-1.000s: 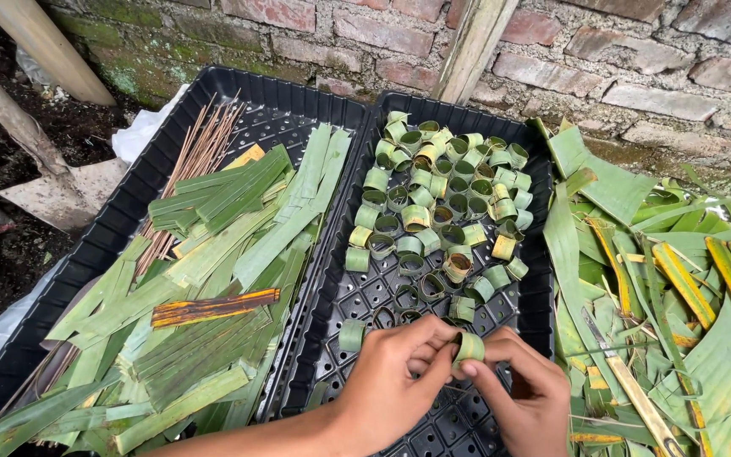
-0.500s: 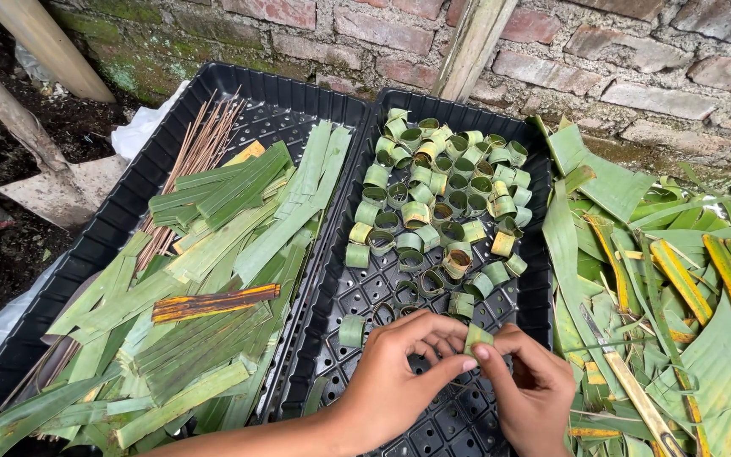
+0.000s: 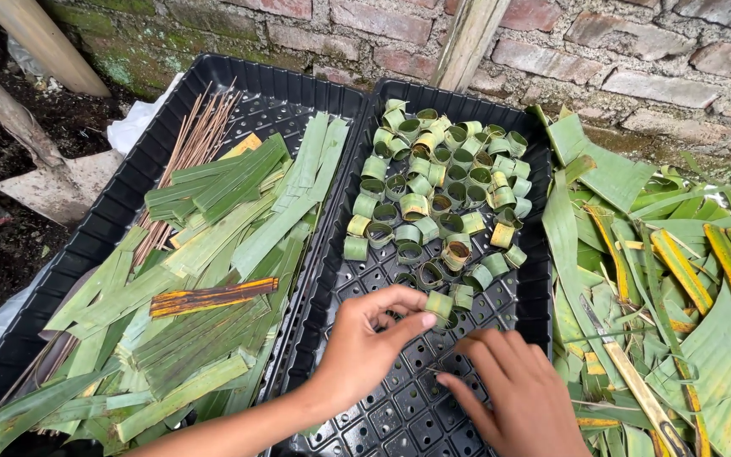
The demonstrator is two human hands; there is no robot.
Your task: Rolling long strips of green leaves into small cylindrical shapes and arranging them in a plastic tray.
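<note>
My left hand (image 3: 364, 345) pinches a leaf ring (image 3: 439, 306) over the black tray (image 3: 399, 415); right hand (image 3: 513, 391), fingers loosely curled, rests just beside it.

left black tray (image 3: 141, 178) heaped with flat green leaf strips (image 3: 239, 228), one browned, yellow-streaked strip (image 3: 213, 297) lying across them, and a bundle of thin brown sticks (image 3: 192, 148) along the far left side. loose pile of banana leaves (image 3: 678, 279), some yellowed, on the ground to the right, with a knife (image 3: 628, 372) resting among them. mossy brick wall (image 3: 636, 51) behind, wooden post (image 3: 471, 38) leaning against it. bare dark soil (image 3: 2, 245) at far left.
</note>
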